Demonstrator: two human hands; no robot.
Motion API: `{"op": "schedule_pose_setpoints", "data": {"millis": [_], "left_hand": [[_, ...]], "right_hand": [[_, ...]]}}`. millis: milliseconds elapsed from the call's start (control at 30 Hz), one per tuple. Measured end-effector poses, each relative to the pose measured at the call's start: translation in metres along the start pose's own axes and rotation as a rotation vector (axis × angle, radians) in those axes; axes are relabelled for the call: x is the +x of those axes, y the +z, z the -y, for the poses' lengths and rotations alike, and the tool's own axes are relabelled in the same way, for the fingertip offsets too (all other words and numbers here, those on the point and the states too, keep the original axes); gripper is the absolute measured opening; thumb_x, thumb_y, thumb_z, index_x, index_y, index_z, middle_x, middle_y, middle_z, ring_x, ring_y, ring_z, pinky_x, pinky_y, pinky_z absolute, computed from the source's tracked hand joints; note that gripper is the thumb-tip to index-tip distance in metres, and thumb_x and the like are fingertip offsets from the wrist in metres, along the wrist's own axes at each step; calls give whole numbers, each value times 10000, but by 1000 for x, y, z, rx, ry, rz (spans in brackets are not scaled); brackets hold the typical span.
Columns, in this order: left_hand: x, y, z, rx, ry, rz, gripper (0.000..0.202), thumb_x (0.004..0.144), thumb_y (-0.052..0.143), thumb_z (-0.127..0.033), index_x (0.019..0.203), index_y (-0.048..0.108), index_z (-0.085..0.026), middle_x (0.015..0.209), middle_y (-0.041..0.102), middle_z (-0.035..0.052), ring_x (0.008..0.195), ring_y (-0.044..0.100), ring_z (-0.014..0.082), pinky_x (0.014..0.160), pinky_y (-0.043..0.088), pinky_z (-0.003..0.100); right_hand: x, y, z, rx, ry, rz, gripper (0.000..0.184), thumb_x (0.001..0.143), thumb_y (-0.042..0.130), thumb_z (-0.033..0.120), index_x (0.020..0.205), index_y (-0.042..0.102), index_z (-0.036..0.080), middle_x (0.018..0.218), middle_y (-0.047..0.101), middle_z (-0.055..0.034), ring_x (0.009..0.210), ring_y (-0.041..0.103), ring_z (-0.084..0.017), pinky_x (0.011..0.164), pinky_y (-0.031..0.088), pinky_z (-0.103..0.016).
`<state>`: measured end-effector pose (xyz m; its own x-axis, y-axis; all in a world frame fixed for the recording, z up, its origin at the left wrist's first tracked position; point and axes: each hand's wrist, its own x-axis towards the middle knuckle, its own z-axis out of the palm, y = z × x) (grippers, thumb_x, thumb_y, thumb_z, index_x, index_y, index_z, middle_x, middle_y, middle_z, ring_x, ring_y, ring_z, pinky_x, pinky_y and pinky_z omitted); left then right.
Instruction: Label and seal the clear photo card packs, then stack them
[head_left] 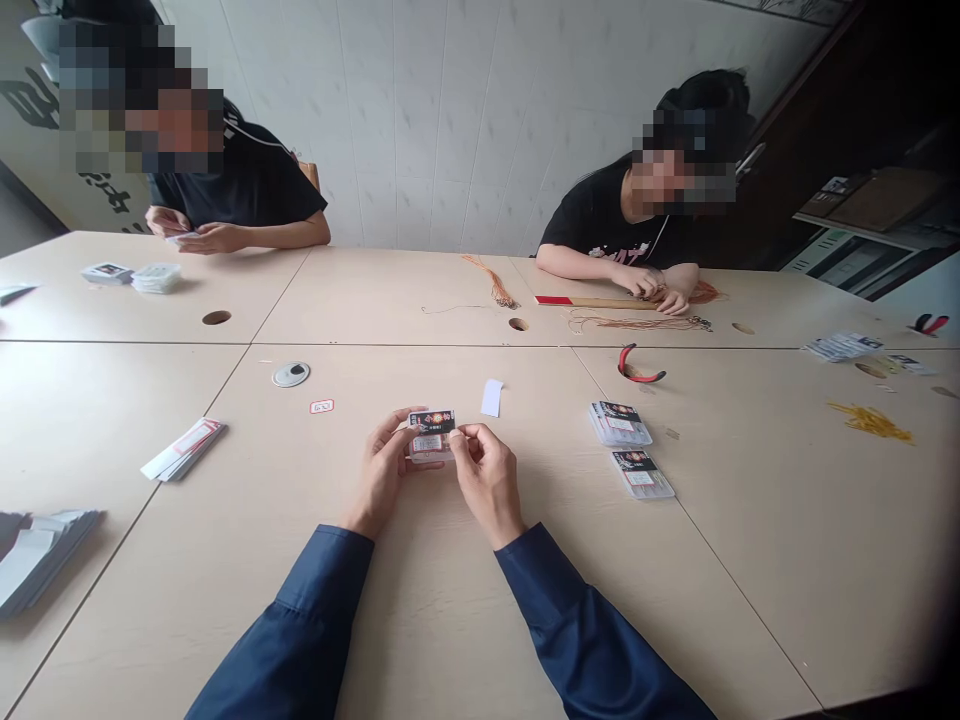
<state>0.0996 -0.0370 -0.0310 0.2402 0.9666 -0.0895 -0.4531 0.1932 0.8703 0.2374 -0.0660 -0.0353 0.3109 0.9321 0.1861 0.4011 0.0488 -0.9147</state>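
Both my hands meet over the middle of the beige table (420,620). My left hand (384,470) and my right hand (486,478) together pinch a small printed packet (431,432) with a black top band and a pale lower half. Fingers of both hands are curled round its edges, holding it just above the tabletop. A small white paper slip (492,397) lies just beyond my right hand. A tiny red-edged label (322,406) lies beyond my left hand.
Two stacks of similar packets (619,422) (642,474) lie to my right, red-handled pliers (637,366) beyond them. White sleeves (184,449) and a grey pile (41,555) lie left. Two people sit across handling cards and orange cords (645,322). Yellow bands (870,421) lie far right.
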Motion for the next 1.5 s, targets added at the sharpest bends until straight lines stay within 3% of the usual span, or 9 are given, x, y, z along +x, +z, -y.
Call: {"op": "schedule_pose_setpoints", "data": {"millis": [333, 567, 1200, 1500], "left_hand": [[1, 0, 1, 6, -6, -17, 374, 803, 672, -353, 1124, 633, -165, 1052, 716, 102, 836, 694, 236, 666, 604, 367], [1, 0, 0, -16, -6, -8, 353, 791, 684, -335, 1093, 638, -158, 1055, 727, 106, 895, 700, 240, 781, 579, 367], [0, 1, 0, -15, 2, 1, 343, 798, 676, -336, 1094, 636, -166, 1057, 726, 100, 897, 701, 242, 784, 574, 368], [0, -2, 2, 3, 11, 6, 376, 728, 662, -210, 1103, 643, -195, 1047, 735, 78, 892, 699, 236, 758, 576, 350]], "right_hand": [[-1, 0, -2, 8, -30, -11, 327, 904, 490, 450, 759, 589, 175, 558, 444, 48, 523, 398, -106, 526, 324, -212], [-1, 0, 1, -44, 3, 39, 343, 868, 561, 520, 866, 613, 181, 517, 466, 65, 494, 431, -111, 528, 338, -213], [-1, 0, 3, -65, 13, 41, 225, 828, 557, 397, 868, 618, 185, 517, 489, 65, 490, 457, -117, 524, 344, -215], [-2, 1, 2, -72, -9, 37, 273, 834, 575, 443, 891, 622, 180, 524, 485, 65, 497, 464, -121, 531, 357, -221]]}}
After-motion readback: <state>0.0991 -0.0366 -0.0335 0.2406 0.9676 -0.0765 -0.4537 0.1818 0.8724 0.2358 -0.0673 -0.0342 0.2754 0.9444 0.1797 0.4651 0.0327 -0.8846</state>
